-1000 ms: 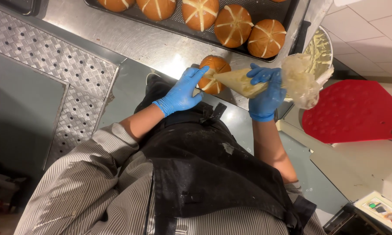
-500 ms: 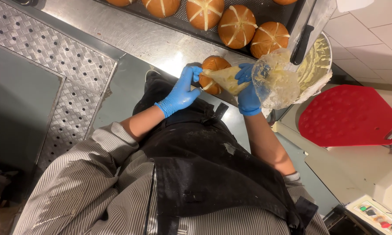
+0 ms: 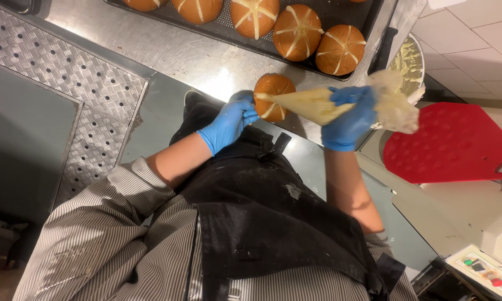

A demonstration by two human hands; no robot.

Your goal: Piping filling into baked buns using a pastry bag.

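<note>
Nearest the camera is the person's own body: a black apron (image 3: 262, 223) over a grey striped shirt (image 3: 95, 245), both forearms reaching out to the near edge of the steel bench (image 3: 167, 53).

The left hand (image 3: 228, 124), in a blue glove, has its grip closed around the near side of a single scored bun (image 3: 272, 96) that sits at the bench's near edge, apart from the others. The right hand (image 3: 348, 120), also in a blue glove, has its grip clamped round the middle of a clear piping bag (image 3: 318, 105) full of pale cream, the twisted top bunched beyond the fist. The bag lies almost level, its tip touching the bun's left side.

To do this step well, the left hand should steady the bun without crushing it, while the right squeezes evenly from behind the filling so the cream goes in smoothly. Holding the tip in one place and easing the pressure off before drawing it out would likely prevent smears on the crust.

Farther out, a dark perforated baking tray (image 3: 340, 14) along the bench's far edge carries more scored buns (image 3: 297, 32). Off the right end stand a metal bowl (image 3: 410, 61) smeared with cream and a red board (image 3: 449, 145).
</note>
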